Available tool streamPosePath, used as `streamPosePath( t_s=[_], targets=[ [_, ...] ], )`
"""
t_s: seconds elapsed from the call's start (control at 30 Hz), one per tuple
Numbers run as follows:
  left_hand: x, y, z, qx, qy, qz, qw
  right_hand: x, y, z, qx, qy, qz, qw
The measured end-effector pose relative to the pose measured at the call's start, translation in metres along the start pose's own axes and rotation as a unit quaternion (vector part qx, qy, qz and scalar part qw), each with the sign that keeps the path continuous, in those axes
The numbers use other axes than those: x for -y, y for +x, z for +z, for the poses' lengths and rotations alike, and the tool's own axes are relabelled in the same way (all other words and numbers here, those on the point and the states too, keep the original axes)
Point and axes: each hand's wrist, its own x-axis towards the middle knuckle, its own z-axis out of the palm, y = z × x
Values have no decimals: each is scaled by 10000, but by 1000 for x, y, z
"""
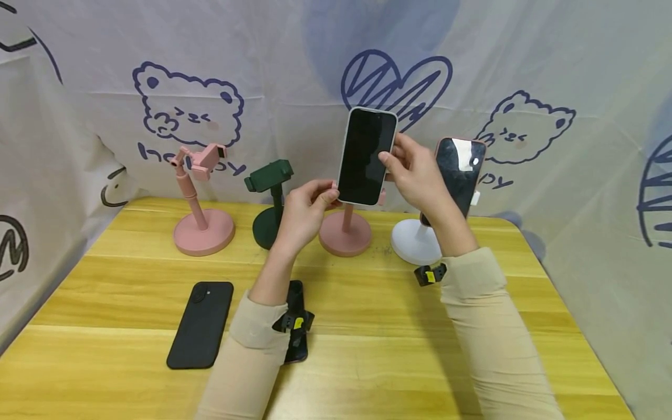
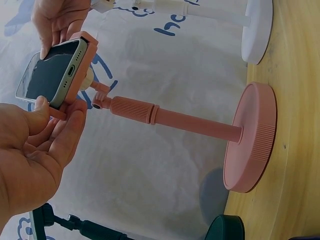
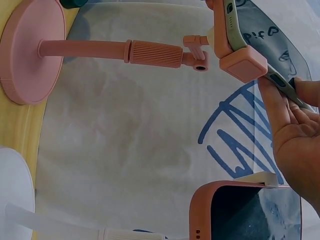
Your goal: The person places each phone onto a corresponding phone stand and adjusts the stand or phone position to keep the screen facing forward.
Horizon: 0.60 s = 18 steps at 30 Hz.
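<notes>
A phone with a pale green rim [image 1: 367, 154] sits upright, slightly tilted, in the clamp [image 2: 79, 75] of a pink phone stand [image 1: 345, 234]. At its lower left corner, my left hand [image 1: 304, 213] pinches the clamp's end, thumb in front against the phone's edge and fingers behind. My right hand [image 1: 417, 172] grips the phone's right side, with the thumb on the screen edge and the other fingers at the back. In the right wrist view, the clamp's other end [image 3: 243, 63] wraps the phone's side just below my right fingers.
To the right, a white stand [image 1: 416, 242] holds a pink-cased phone [image 1: 459, 175]. On the left stand another pink stand [image 1: 203, 232] and a dark green stand [image 1: 266, 226]. A black phone [image 1: 200, 325] lies on the wooden table [image 1: 399, 361]; another phone [image 1: 297, 348] is partly behind my left forearm.
</notes>
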Motion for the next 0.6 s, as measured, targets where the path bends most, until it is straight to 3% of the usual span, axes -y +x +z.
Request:
streamPosePath(
  t_s=[0.6],
  targets=[
    [0,-1,-1,-14,88,6,10000,-1,-3,2,38,-30,-37,10000]
  ],
)
